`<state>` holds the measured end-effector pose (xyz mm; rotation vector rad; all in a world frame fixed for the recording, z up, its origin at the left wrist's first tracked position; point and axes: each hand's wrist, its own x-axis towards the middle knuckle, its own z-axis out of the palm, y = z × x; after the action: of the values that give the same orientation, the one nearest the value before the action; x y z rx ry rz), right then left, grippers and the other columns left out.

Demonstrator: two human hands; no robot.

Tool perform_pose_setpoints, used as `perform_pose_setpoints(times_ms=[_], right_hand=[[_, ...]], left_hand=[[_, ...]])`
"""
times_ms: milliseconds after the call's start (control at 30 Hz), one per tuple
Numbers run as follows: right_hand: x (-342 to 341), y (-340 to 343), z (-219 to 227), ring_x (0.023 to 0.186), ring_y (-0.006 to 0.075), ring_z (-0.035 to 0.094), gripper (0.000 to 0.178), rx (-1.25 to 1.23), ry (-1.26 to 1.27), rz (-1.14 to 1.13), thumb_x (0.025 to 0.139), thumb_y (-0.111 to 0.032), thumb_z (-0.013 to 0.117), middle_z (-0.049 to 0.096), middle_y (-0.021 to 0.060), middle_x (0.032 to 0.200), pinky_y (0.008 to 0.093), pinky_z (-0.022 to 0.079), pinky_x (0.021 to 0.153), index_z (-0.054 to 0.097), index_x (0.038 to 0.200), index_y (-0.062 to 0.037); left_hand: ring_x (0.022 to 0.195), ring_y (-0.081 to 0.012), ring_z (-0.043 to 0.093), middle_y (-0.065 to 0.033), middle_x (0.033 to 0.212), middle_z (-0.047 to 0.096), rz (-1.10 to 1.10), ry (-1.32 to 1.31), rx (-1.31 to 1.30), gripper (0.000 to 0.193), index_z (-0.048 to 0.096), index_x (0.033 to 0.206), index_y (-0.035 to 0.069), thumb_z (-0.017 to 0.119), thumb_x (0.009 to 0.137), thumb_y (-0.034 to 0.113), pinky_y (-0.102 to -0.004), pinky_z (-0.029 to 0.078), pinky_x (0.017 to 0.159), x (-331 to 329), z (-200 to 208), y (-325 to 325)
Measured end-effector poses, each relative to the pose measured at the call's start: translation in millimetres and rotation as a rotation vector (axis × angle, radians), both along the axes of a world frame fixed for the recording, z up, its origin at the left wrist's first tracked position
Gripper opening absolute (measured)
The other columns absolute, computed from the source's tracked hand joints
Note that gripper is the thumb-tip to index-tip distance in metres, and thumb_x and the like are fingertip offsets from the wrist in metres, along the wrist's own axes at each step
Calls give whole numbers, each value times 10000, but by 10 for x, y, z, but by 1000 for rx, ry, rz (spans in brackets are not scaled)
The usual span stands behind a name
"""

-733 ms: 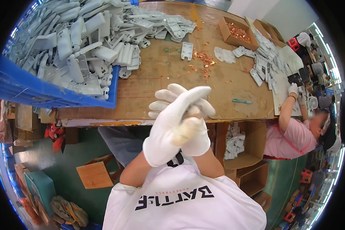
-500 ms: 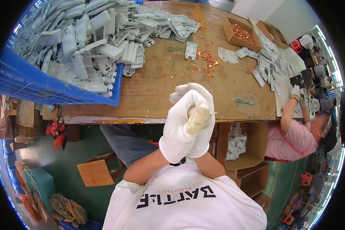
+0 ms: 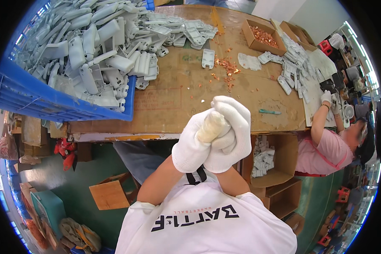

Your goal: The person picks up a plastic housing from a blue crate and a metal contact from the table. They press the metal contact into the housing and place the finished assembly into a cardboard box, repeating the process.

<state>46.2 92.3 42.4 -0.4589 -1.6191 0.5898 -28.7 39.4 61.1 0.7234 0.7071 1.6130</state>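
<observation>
By the near edge of the table [image 3: 156, 120], your right hand [image 3: 237, 131], fingers clenched, touches your left hand [image 3: 189, 146]. I cannot tell how the left one's fingers sit

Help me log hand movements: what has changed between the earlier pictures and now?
The left hand and right hand went from crossed, fingers extended, to clasped together, visible fingers curled; the right's fingers moved rightward. Nothing was visibly picked up. The blue crate and turquoise pen stayed put.
</observation>
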Motion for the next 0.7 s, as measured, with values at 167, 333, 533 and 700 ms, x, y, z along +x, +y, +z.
perform_pose_setpoints(times_ms=[167, 333, 533, 700], right_hand=[[43, 35, -8, 949, 272, 655, 398, 18, 17, 26, 701, -30, 749, 658, 178, 1111, 340, 519, 825, 656, 1086, 14], [37, 17, 80, 916, 244, 646, 219, -61, 35, 82, 866, -113, 678, 635, 181, 1095, 340, 512, 833, 628, 1039, 10], [29, -60, 135, 932, 212, 642, 305, -290, 54, 82, 886, -107, 665, 611, 153, 1160, 319, 512, 830, 567, 1130, 47], [45, -64, 58, 933, 206, 640, 365, -250, -1, 45, 870, -66, 667, 618, 137, 1143, 314, 511, 837, 537, 1195, 38]], left_hand=[[705, -84, 472, 21, 761, 511, -20, 3, -27, 406, 502, 836, 71, 477, 1011, 435, -247, 426, 637, 25, 20, -5], [765, -89, 519, 7, 819, 551, -6, -14, 20, 454, 529, 895, 58, 436, 1011, 487, -244, 438, 703, 44, 62, -22], [974, -148, 540, -42, 992, 571, -146, -162, 169, 731, 556, 1204, 17, 282, 978, 655, -288, 412, 912, -3, -1, 30], [976, -146, 541, -46, 990, 571, -148, -247, 102, 680, 561, 1181, 13, 279, 1005, 605, -278, 416, 901, -8, -52, -23]])
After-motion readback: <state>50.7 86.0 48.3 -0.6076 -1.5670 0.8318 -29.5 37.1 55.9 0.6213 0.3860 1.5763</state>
